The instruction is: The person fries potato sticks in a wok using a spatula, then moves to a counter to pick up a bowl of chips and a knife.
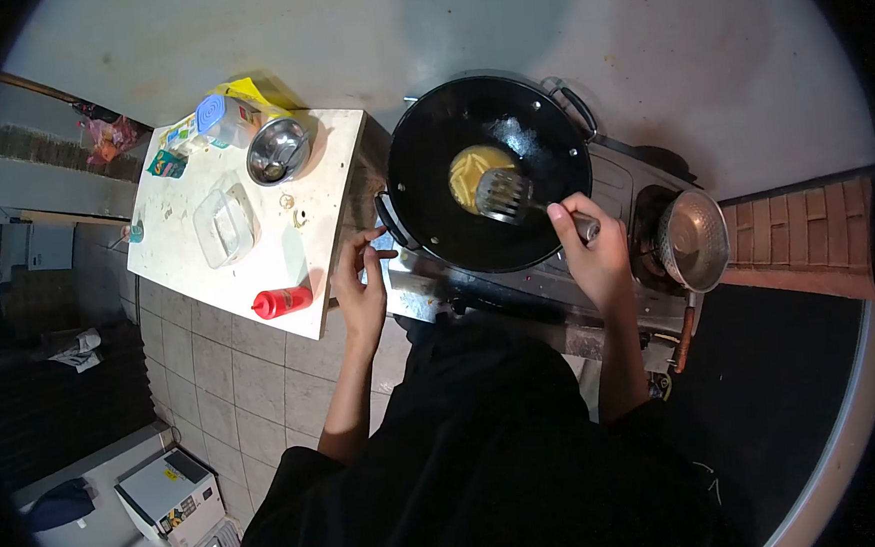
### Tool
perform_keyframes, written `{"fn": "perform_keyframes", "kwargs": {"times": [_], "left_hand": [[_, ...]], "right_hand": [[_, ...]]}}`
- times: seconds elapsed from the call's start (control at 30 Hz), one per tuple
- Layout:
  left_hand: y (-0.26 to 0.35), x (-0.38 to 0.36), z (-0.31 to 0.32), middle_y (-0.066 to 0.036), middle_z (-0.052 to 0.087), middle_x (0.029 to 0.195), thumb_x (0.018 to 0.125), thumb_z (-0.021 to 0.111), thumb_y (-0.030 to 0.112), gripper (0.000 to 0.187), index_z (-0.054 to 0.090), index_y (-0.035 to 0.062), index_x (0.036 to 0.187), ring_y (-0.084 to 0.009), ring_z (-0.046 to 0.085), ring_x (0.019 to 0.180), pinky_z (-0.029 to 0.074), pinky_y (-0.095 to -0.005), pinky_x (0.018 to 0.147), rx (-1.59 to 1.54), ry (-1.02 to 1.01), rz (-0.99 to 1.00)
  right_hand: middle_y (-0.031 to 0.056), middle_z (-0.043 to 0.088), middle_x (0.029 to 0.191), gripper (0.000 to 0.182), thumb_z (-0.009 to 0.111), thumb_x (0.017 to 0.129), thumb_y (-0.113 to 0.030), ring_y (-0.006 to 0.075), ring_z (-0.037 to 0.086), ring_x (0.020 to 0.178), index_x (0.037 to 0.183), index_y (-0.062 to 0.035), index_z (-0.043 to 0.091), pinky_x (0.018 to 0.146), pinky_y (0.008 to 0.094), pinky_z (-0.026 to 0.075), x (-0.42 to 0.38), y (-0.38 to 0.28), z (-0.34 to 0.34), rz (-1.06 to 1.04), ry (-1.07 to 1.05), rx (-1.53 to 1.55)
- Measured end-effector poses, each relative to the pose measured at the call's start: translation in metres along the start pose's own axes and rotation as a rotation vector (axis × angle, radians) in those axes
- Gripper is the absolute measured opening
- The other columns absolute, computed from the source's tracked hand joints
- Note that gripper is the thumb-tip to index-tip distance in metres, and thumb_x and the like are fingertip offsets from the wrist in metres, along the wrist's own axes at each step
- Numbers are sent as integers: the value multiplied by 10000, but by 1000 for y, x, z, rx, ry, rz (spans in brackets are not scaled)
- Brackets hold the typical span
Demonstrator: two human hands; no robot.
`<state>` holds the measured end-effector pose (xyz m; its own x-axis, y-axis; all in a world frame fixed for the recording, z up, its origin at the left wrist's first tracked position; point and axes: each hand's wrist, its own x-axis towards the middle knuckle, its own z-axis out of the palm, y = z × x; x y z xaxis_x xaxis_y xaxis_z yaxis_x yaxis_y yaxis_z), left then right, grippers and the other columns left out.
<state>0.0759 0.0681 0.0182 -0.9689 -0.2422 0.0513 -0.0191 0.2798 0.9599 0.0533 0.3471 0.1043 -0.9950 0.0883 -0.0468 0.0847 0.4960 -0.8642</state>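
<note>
A black wok (pixel 551 166) sits on the stove, with pale yellow pieces in yellow liquid (pixel 471 169) at its bottom. My right hand (pixel 596 249) is wrapped round the handle of a slotted spatula (pixel 503 196), whose metal head lies over the yellow food. Beside the wok's left handle (pixel 394 221) is my left hand (pixel 360 288), its fingers loosely bent and apart, with nothing visible in them.
Right of the wok, a hammered metal saucepan (pixel 694 241) stands on the other burner. On the white table (pixel 332 180) to the left are a metal bowl (pixel 278 151), a clear plastic container (pixel 222 229), a blue-lidded tub (pixel 228 120) and a red squeeze bottle (pixel 282 302).
</note>
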Motion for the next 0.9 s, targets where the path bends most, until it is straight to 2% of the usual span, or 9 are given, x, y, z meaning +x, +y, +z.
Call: {"fn": "perform_keyframes", "kwargs": {"times": [0.1, 0.23, 0.37, 0.43, 0.47, 0.5, 0.6, 0.73, 0.9], "left_hand": [[1, 0, -1, -134, 682, 1099, 992, 449, 56, 199, 588, -39, 1099, -178, 692, 830, 510, -296, 788, 23, 2, 11], [-6, 0, -1, -113, 628, 1040, 976, 470, 31, 173, 594, -41, 1073, -170, 652, 838, 504, -282, 767, 28, 22, 74], [-5, 2, -3, -113, 562, 1050, 959, 487, 6, 148, 597, -43, 1046, -174, 627, 839, 503, -275, 760, 14, 54, 97], [-5, 2, -6, -113, 563, 1056, 960, 490, 8, 146, 598, -44, 1042, -175, 627, 847, 505, -275, 764, 10, 62, 96], [-4, 2, -8, -114, 564, 1063, 961, 492, 10, 143, 598, -45, 1039, -176, 627, 854, 507, -276, 768, 6, 56, 98], [-5, 2, -10, -114, 564, 1063, 961, 492, 10, 143, 598, -45, 1039, -176, 627, 854, 507, -276, 768, 8, 58, 100], [-9, 1, -17, -112, 558, 1075, 963, 496, 15, 143, 595, -48, 1044, -177, 623, 871, 511, -279, 777, -12, 54, 94], [-15, 1, -26, -107, 559, 1077, 968, 490, 19, 143, 595, -45, 1041, -176, 618, 887, 514, -282, 782, -6, 62, 88], [-19, 4, -25, -111, 563, 1076, 968, 488, 18, 144, 605, -44, 1026, -178, 620, 888, 518, -285, 780, -18, 80, 88]], "right_hand": [[-20, 432, 621, 165, 618, 951, -158, 35, 379, 585, 863, -29, 565, 531, 241, 321, 7, -2, -2, -7, -105, 54], [-14, 464, 652, 127, 600, 957, -144, 46, 404, 603, 910, -34, 559, 549, 239, 342, 18, -10, -7, -68, -165, 87], [45, 471, 645, 142, 600, 955, -151, 74, 419, 591, 924, -18, 563, 552, 277, 371, 31, -8, -9, -155, -84, 68], [98, 451, 614, 159, 598, 954, -162, 108, 409, 549, 927, -10, 562, 537, 298, 366, 38, -18, -16, -188, -77, -107], [143, 465, 596, 151, 596, 946, -158, 203, 431, 499, 913, -16, 560, 529, 321, 368, 42, -22, -18, -236, -62, -160], [143, 465, 596, 151, 596, 946, -158, 203, 431, 499, 913, -16, 560, 529, 321, 368, 48, -24, -20, -238, -62, -158], [187, 506, 635, 170, 608, 923, -173, 372, 473, 566, 876, -24, 540, 544, 369, 382, 65, -25, -24, -294, -105, -321], [172, 469, 611, 215, 601, 931, -199, 328, 439, 536, 838, -17, 536, 550, 371, 377, 86, -16, -24, -277, -126, -406], [78, 390, 602, 295, 573, 956, -224, 142, 369, 581, 765, -4, 525, 574, 321, 366, 117, 20, -21, -224, -207, -236]]}}
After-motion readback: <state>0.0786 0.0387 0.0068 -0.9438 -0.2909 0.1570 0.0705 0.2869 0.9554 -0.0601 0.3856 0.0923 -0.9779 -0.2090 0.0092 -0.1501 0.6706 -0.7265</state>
